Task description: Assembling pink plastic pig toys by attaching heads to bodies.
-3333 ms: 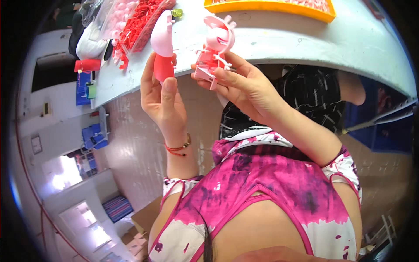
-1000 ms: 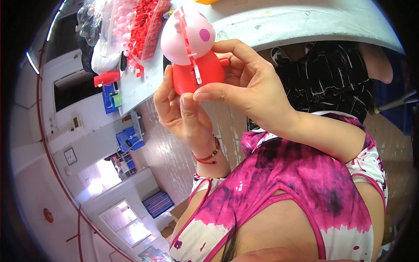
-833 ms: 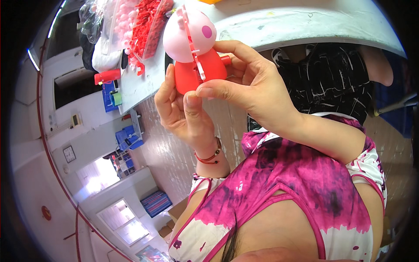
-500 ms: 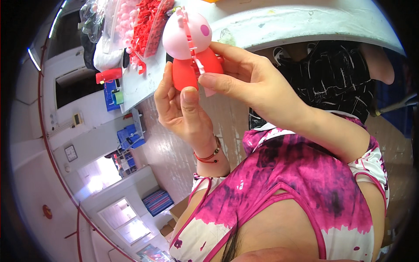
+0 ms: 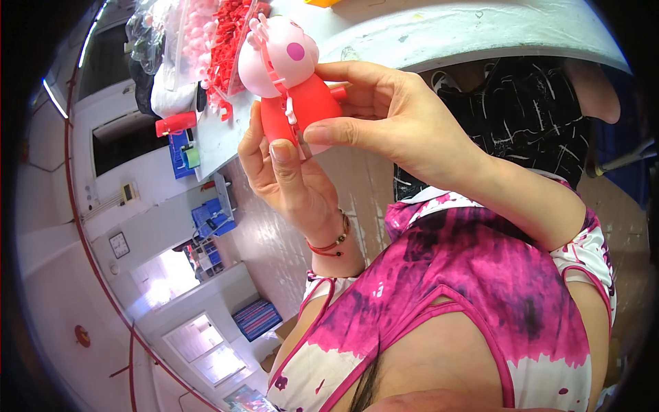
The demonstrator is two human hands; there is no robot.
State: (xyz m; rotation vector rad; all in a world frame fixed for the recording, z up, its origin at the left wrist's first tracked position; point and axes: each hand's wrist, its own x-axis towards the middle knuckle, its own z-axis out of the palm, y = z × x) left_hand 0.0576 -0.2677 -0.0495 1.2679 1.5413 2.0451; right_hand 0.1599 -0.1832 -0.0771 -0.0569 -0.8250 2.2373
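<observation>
A toy figure with a round pale pink head and a red body is held upright, tilted, between my two hands. A gap runs down its head and body, with small pale pink bits showing along it. A magenta spot marks the head's cheek. My left hand holds the lower body, thumb at the base and fingers behind. My right hand grips the body's right side, thumb in front near the bottom and fingers at the back. The fingertips behind the toy are partly hidden.
Beyond the toy is a pale worktable. Clear containers of red parts and pink parts stand at its left end. A red object lies at the left edge. Someone in black patterned clothing is across at the right.
The toy has shifted left and slightly down, and turned so more of its cheek side and a red arm show. Both hands have moved with it, still holding it.
</observation>
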